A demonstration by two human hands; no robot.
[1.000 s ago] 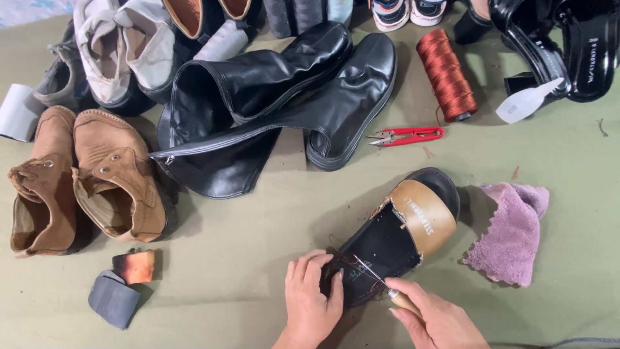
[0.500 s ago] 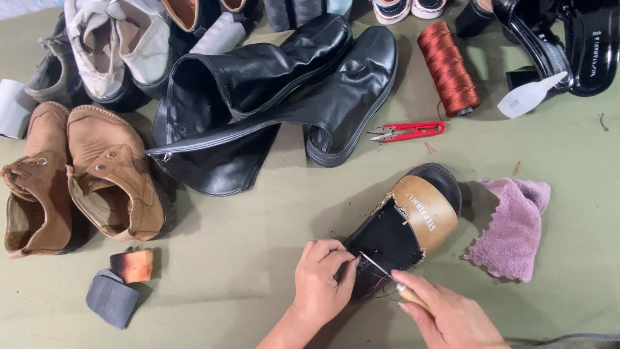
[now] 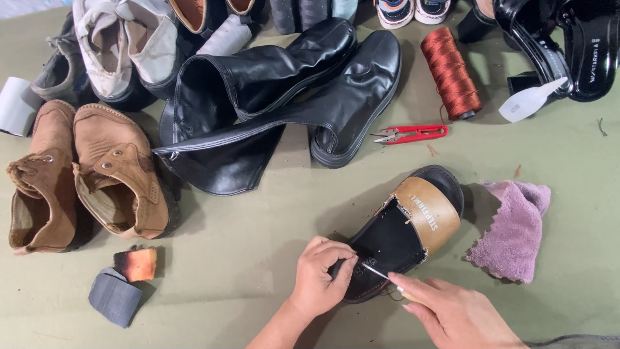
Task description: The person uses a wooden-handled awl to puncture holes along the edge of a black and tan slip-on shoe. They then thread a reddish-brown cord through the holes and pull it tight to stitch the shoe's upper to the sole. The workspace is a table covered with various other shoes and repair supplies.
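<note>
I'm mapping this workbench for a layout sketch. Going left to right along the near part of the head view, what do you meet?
Grey folded piece → orange block → left hand → right hand → pink cloth.

The shoe (image 3: 400,236) lies on the tabletop (image 3: 258,271) before me, my left hand (image 3: 320,274) at its near end, my right hand (image 3: 452,313) just right. A cloth (image 3: 513,229) lies right of it, snips (image 3: 410,134) and boots (image 3: 284,103) behind.
</note>
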